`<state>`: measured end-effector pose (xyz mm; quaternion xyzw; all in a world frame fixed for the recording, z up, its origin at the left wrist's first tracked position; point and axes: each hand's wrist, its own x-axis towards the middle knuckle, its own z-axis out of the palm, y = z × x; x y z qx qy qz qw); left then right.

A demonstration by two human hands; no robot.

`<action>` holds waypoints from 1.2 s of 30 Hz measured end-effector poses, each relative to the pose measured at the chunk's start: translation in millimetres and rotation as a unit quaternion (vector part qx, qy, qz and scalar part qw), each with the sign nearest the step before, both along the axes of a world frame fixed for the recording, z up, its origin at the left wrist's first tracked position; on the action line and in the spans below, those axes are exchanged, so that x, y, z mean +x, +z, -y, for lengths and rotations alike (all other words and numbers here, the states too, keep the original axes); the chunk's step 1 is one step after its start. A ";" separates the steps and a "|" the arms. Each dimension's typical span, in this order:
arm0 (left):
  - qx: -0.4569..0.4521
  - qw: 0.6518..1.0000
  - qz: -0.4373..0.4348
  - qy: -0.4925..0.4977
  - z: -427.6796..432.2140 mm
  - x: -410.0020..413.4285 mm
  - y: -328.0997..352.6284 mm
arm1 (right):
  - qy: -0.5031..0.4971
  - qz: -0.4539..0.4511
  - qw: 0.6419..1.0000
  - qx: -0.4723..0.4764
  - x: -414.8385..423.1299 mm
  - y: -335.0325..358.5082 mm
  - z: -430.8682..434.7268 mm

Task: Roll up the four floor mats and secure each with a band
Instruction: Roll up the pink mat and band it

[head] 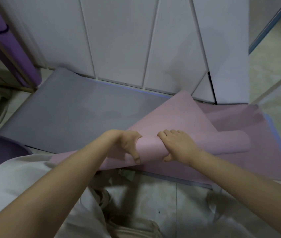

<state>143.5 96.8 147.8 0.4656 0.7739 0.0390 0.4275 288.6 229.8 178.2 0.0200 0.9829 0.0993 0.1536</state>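
white cabinet doors (119,40) stand behind, a wooden rack (6,55) left, tiled floor (163,191) below.

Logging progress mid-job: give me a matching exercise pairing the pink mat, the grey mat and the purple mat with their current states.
Things:
1. pink mat
2. grey mat
3. purple mat

States:
A. fully rolled, with a dark band round it, upright at the far left
B. partly rolled, with the left hand and the right hand gripping the roll
C. spread out flat, not rolled at all

Pairs: 1-B, 2-C, 3-A
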 end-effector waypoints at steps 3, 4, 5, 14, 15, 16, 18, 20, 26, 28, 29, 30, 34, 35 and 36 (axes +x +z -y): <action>-0.007 1.000 -0.017 -0.010 1.1 5.0 -2.8 | -0.017 0.001 1.000 -0.025 -1.4 -4.8 -2.2; 0.000 1.000 -0.024 -0.005 3.0 7.0 -4.3 | -0.023 0.005 0.999 -0.037 -3.5 -6.5 -3.4; 0.015 0.999 -0.031 0.006 5.7 9.7 -5.5 | -0.030 0.011 0.998 -0.046 -6.1 -7.9 -4.1; 0.160 0.942 -0.289 0.055 24.8 53.9 -29.2 | -0.067 0.150 0.977 -0.134 -35.0 1.1 -13.9; 0.168 0.940 -0.290 0.059 24.6 55.2 -32.0 | -0.074 0.164 0.973 -0.146 -35.8 2.3 -14.9; 0.173 0.942 -0.281 0.065 24.1 55.3 -33.0 | -0.081 0.178 0.968 -0.160 -36.0 3.5 -15.7; 0.176 0.950 -0.249 0.071 21.1 51.7 -31.3 | -0.096 0.200 0.958 -0.184 -35.0 5.5 -17.1; 0.168 0.962 -0.206 0.067 17.4 45.5 -27.3 | -0.104 0.195 0.955 -0.195 -32.7 6.5 -18.0; 0.103 0.990 -0.087 0.032 0.6 26.0 -13.8 | -0.035 0.106 0.991 -0.067 -14.8 4.3 -16.3; 0.056 0.997 -0.046 0.004 -6.3 18.9 -11.2 | -0.002 0.075 0.997 -0.015 -8.0 1.9 -11.9; 0.034 0.999 -0.030 -0.004 -8.7 15.4 -9.8 | 0.011 0.057 0.998 0.004 -5.1 0.0 -8.8; 0.018 1.000 -0.016 -0.008 -10.5 11.9 -9.2 | 0.018 0.039 0.999 0.017 -2.3 -2.4 -5.9; 0.021 0.999 -0.025 -0.008 -8.8 14.1 -11.8 | -0.005 0.015 1.000 -0.001 -1.3 -9.9 -7.3; 0.036 0.999 -0.029 0.008 -6.2 17.0 -14.2 | -0.012 0.021 1.000 -0.018 -3.5 -10.2 -10.0; 0.054 0.998 -0.030 0.029 -2.8 20.1 -16.4 | -0.017 0.030 0.999 -0.035 -6.5 -10.2 -12.0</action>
